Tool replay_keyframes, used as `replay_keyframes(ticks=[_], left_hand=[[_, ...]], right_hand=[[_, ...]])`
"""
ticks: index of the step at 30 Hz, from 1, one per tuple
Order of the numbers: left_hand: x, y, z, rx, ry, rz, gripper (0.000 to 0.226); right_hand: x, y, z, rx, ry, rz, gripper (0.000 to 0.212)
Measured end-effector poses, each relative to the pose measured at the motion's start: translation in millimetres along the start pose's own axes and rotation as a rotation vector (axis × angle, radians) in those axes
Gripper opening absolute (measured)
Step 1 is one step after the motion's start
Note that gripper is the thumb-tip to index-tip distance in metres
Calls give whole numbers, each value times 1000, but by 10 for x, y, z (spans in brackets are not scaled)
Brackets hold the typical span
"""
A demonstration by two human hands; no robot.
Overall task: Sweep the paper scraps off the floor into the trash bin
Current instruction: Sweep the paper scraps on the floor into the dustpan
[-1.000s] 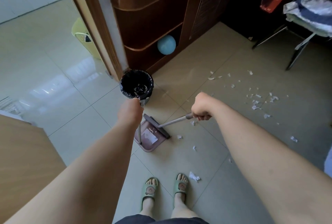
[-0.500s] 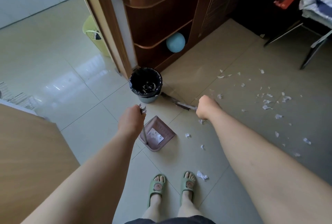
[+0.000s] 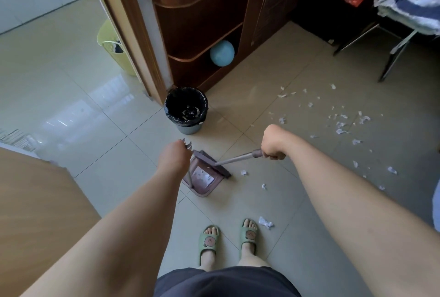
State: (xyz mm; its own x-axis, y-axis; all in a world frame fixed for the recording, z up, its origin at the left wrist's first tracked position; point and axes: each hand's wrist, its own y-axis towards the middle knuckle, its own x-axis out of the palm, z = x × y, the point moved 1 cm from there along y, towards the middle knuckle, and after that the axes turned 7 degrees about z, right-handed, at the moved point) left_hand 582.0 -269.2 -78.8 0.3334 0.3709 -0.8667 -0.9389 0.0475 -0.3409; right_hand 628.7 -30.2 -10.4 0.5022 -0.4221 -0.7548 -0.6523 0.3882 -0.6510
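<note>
Step in hand: paper is being swept into the dustpan [image 3: 204, 181]; the broom head [image 3: 212, 163] is laid across the pan's open mouth, and white scraps are seen lying inside the pan.
Left hand [image 3: 172, 157]: closed in a fist round the top of the dustpan's upright handle, whose comb teeth are seen above the knuckles.
Right hand [image 3: 273, 140]: closed round the grip of the broom handle [image 3: 238, 157], which is slanted down to the left.
Paper scraps [image 3: 340, 127]: mostly scattered on the floor [image 3: 273, 75] well to the right of the pan; two small bits are left just right of the broom head, and a larger crumpled piece [image 3: 265, 222] lies beside the right slipper.
Trash bin [image 3: 186, 109]: stood just beyond the pan, lined with a black bag, with some paper already inside.
Progress: judged to be early, as most scraps are not yet gathered.
Next move: the broom would need to be carried out to the right and drawn back toward the pan; the pan must be kept flat on the floor.
Writing: no brand, label or text can be read.
</note>
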Motion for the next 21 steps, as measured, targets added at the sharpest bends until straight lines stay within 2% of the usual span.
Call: replay_keyframes(ticks=[3,9,12,19,21], left_hand=[[-19,-46,-6,34,1,22,16],[-114,-190,8,273,145,72,25],[-97,-266,66,367,159,47,25],[123,-368,141,363,54,-37,26],[190,-391,185,339,12,-62,26]], right_hand=[[-49,-125,165,11,6,87,13],[19,-327,465,60,-1,194,9],[150,-350,647,116,20,252,14],[554,-371,986,235,147,285,8],[651,-390,1037,262,161,250,17]])
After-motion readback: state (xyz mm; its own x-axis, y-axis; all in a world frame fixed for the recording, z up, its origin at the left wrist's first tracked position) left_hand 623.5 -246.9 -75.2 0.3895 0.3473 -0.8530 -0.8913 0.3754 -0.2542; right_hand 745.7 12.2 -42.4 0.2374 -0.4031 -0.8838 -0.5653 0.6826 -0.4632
